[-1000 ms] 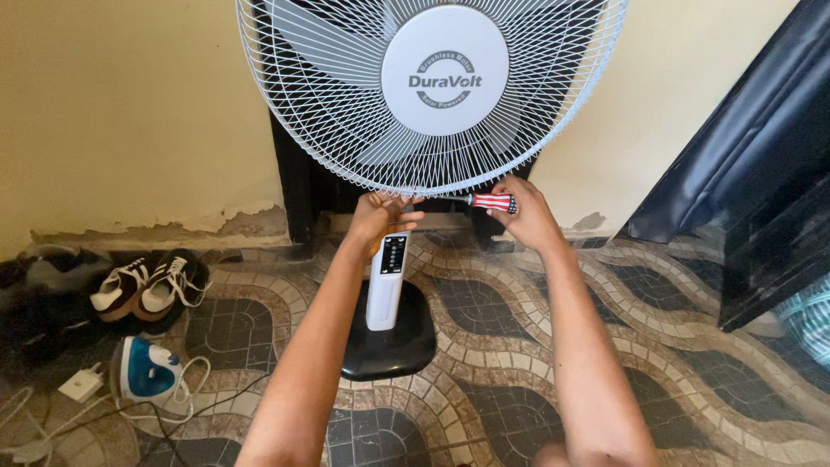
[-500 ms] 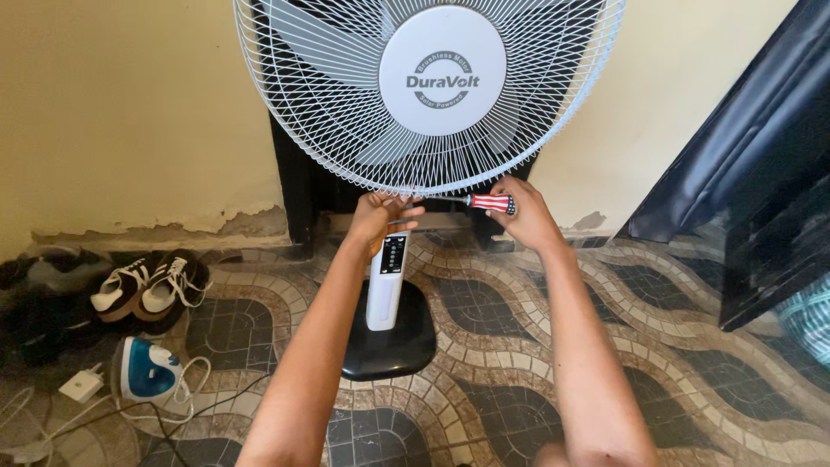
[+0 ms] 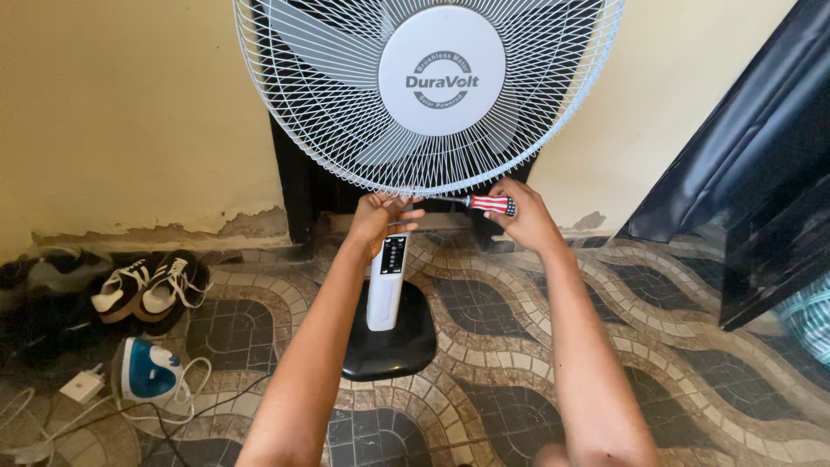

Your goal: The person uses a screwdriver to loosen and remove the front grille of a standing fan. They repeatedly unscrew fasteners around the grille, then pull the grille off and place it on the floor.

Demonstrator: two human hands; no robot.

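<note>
A white standing fan (image 3: 328, 104) with a wire grille faces me, on a white column (image 3: 386, 281) and black round base (image 3: 393, 346). My left hand (image 3: 379, 216) reaches up under the grille's bottom rim and grips it with curled fingers. My right hand (image 3: 523, 216) holds a screwdriver (image 3: 491, 203) with a red-and-white striped handle, lying level, its shaft pointing left to the bottom of the grille rim beside my left fingers. The tip itself is too small to make out.
Patterned tile floor (image 3: 484, 320) spreads below. A pair of black-and-white sneakers (image 3: 143, 285) and a blue-and-white clothes iron (image 3: 147, 370) with its cord lie at the left. A dark slanted panel (image 3: 743, 173) stands at the right, a cream wall behind.
</note>
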